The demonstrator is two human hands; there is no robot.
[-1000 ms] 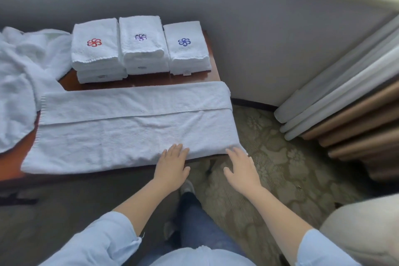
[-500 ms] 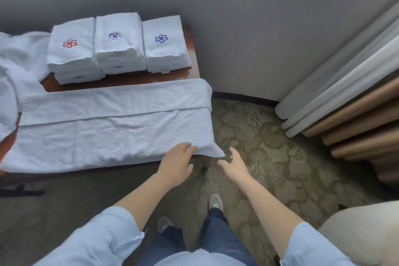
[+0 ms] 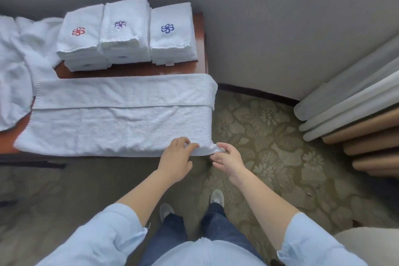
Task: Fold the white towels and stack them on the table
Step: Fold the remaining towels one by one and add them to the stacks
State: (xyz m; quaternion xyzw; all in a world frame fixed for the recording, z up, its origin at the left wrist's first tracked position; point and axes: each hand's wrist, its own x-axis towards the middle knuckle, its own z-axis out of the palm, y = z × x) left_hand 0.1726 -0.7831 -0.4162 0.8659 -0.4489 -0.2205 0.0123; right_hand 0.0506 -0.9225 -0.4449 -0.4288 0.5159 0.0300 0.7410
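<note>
We pinch the towel (image 3: 112, 127) at its 5 o'clock corner with left hand (image 3: 175, 158) and right hand (image 3: 229, 160) — folded stacks (image 3: 127, 32) at 11 o'clock.

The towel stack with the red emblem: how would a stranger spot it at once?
On the wooden table, three stacks of folded white towels stand in a row at the back. It is the leftmost stack: its top towel bears a red pinwheel emblem, the middle stack shows purple, the right stack blue.
</note>
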